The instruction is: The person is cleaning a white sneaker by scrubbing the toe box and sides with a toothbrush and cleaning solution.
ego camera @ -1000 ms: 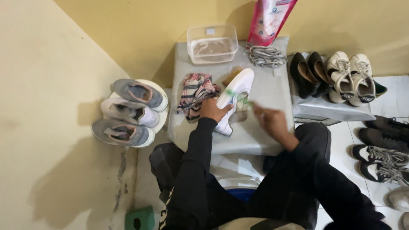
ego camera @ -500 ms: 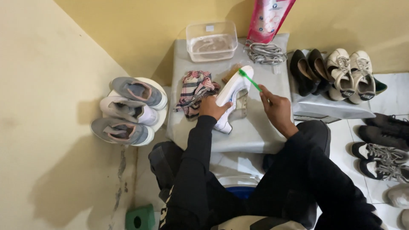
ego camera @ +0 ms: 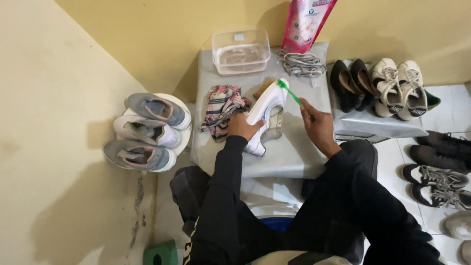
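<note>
Head view is looking down on a person sitting at a low grey table set against a yellow wall. Their left hand is gripping a white shoe around its middle, fingers closed on it, tilting it so the sole is facing up and to the right. Their right hand is pinching the handle of a green toothbrush — its bristle end is touching the toe end of the shoe's sole. The shoe is sitting over the middle of the table, its heel down near the table top.

Just left of the shoe a striped cloth is lying crumpled on the table. At the back edge a clear plastic tub holding cloudy water is standing, with a bundle of grey laces beside it and a pink pouch leaning on the wall behind.

Left of the table, three grey and white sneakers are lying stacked on a round white stool. To the right, a lower grey stand is carrying black flats and a cream pair of sneakers — more dark shoes are lying on the tiled floor beyond.
</note>
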